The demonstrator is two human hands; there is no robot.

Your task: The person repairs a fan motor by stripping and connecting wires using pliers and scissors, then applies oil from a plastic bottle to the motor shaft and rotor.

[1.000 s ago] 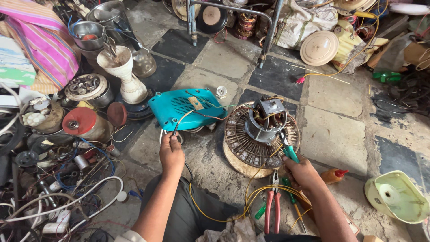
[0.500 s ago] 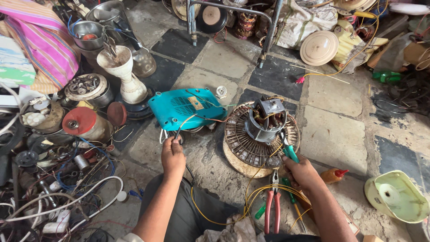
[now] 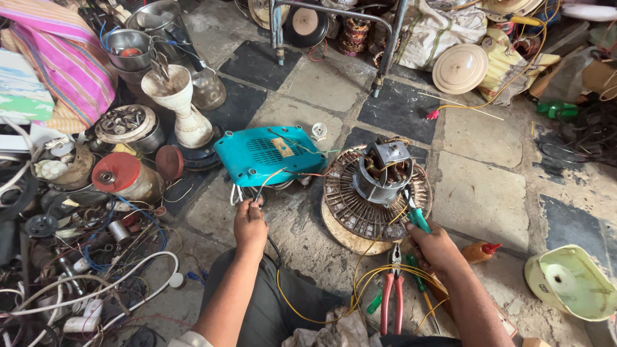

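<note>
Pinching wires at a stripped fan motor, both hands occupied.

Left hand [image 3: 249,226], centre frame: fingertips pressed together on thin wires [image 3: 267,183] trailing from the teal housing [image 3: 270,154], apparently keeping them taut and clear. Right hand [image 3: 437,247], lower right: closed around a green-handled tool [image 3: 416,215], tip at the motor [image 3: 380,170] on its round grille [image 3: 366,209]. Red-handled pliers [image 3: 392,295] lie near, below the grille, within reach.
</note>
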